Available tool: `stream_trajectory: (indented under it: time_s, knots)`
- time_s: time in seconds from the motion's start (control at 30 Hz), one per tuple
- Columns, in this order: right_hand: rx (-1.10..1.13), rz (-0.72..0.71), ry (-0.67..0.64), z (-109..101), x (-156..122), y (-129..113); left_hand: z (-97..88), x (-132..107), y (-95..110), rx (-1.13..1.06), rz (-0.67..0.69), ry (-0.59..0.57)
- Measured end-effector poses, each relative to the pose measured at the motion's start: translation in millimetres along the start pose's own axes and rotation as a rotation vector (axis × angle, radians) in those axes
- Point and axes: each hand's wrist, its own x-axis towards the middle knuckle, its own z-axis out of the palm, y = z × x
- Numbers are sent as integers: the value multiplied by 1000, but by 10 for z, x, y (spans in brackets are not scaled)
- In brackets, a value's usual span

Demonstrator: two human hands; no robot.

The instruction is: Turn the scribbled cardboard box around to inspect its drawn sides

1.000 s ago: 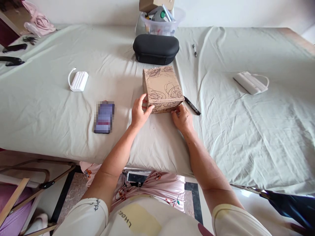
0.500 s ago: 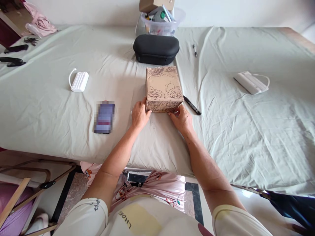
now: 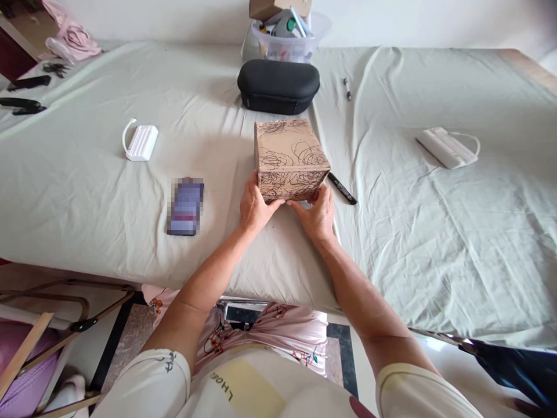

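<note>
Both hands' fingers [image 3: 260, 194] [image 3: 304, 203] splayed against paper-wrapped box [image 3: 290, 159]

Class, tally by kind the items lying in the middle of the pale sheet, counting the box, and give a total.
Folded white masks with ear loops: 2
Black marker pens: 2
Brown paper-wrapped box: 1
Black zip case: 1
Phone, its screen blurred: 1
Total: 7

From here I read the box [image 3: 289, 159] as matt brown kraft paper w/ inked swirls; black case [image 3: 278, 87] matt, textured; sheet [image 3: 87, 197] creased cloth; tub [image 3: 282, 51] glossy clear plastic.
</note>
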Motion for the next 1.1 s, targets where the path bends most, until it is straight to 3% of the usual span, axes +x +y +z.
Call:
stream_trajectory:
  time_s: [0.23,0.4,0.77,0.93,1.1]
  knots:
    - [79,-17,-115,-131,137,98,-42,97,-156,-9,-8,-50]
    - [14,-31,-187,-192,198,108,-94,147,-237,62,-20,-122]
    - [-10,-10,-222,-252,222,110,-112,142,-194,52,-9,-119]
    - [131,-106,-61,-316,244,59,-173,140,-69,-81,158,-16]
    - [190,-142,-99,-298,270,59,-183,143,-37,-48,294,-33]
